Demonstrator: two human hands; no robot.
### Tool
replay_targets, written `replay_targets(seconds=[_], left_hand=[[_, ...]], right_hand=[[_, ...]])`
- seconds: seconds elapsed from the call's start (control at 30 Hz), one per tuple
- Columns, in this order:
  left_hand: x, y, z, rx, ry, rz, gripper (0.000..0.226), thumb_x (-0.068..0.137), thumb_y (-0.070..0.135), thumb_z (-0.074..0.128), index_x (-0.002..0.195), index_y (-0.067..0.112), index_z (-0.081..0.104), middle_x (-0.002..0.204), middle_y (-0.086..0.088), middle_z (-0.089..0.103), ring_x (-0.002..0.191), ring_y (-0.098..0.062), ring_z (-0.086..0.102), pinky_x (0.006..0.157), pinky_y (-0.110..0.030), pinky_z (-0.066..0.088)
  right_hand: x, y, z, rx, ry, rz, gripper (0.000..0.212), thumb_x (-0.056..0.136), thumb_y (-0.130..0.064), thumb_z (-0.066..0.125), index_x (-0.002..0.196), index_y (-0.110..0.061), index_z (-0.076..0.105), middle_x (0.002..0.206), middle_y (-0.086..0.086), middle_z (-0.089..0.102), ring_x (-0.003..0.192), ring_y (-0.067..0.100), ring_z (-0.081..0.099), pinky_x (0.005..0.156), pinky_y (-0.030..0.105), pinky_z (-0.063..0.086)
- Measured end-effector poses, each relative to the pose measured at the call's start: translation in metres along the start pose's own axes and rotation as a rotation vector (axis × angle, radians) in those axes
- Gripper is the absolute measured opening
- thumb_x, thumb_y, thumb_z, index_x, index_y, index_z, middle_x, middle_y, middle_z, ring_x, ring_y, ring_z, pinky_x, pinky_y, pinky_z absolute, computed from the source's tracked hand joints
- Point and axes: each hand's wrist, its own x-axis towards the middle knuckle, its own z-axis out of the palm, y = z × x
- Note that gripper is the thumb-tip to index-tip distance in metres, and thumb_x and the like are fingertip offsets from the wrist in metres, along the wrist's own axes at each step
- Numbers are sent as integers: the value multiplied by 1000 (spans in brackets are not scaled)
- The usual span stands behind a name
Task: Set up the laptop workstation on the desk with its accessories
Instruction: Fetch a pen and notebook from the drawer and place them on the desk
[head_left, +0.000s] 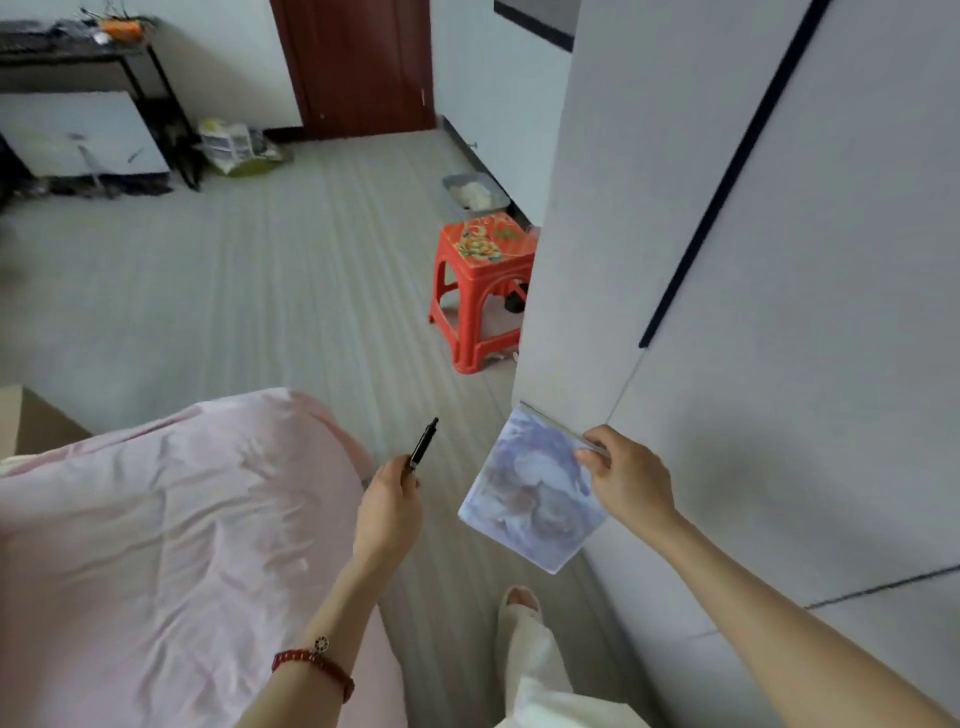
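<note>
Pale striped floor (270, 270) under a red stool (480, 291) (bed (156, 545) beside, pink-sheeted)

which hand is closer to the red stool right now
Right. The right hand, holding the notebook, sits below the red stool, slightly to its right. The left hand, holding the pen, is lower and further left.

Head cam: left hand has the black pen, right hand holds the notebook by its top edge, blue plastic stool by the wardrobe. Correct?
One thing is off: the stool is red, not blue, as the head view shows. The rest stands: the left hand has the black pen, the right hand holds the notebook by its top edge, and the stool stands by the wardrobe.
</note>
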Motion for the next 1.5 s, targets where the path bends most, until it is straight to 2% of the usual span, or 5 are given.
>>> replay_targets(seconds=[0.2, 0.6, 1.03, 1.27, 1.5], left_hand=[[175, 15, -24, -58, 177, -108, 15, 93, 9, 37, 81, 12, 46, 57, 1, 44, 53, -21, 41, 47, -31, 28], [459, 6, -148, -76, 424, -313, 32, 89, 18, 52, 59, 20, 41, 46, 5, 38, 43, -12, 35, 44, -27, 25], [848, -39, -315, -21, 519, -141, 16, 93, 15, 49, 77, 11, 47, 57, 4, 45, 57, -24, 42, 46, -26, 27], [1036, -86, -392, 234, 582, -64, 23, 94, 12, 44, 112, 6, 58, 98, -14, 62, 92, -34, 54, 75, -40, 43], [1227, -130, -511, 158, 608, -208, 13, 94, 17, 47, 94, 8, 57, 80, -8, 58, 78, -35, 56, 59, -35, 37]], right_hand=[[207, -67, 38, 102, -68, -128, 13, 90, -25, 53, 95, -15, 60, 89, 2, 69, 83, 29, 60, 65, 29, 34], [526, -281, 123, 243, -324, -372, 14, 87, -25, 60, 92, -12, 64, 88, 0, 69, 90, 23, 63, 72, 31, 45], [836, -582, 254, 210, -323, -528, 7, 87, -22, 58, 87, -16, 61, 87, 0, 70, 85, 26, 61, 67, 27, 37], [988, -697, 338, 192, -256, -559, 14, 88, -26, 58, 94, -14, 63, 94, 4, 71, 91, 29, 62, 69, 28, 37], [1147, -870, 438, 123, -268, -707, 15, 90, -29, 54, 96, -17, 62, 100, 3, 68, 94, 29, 60, 68, 29, 36]])
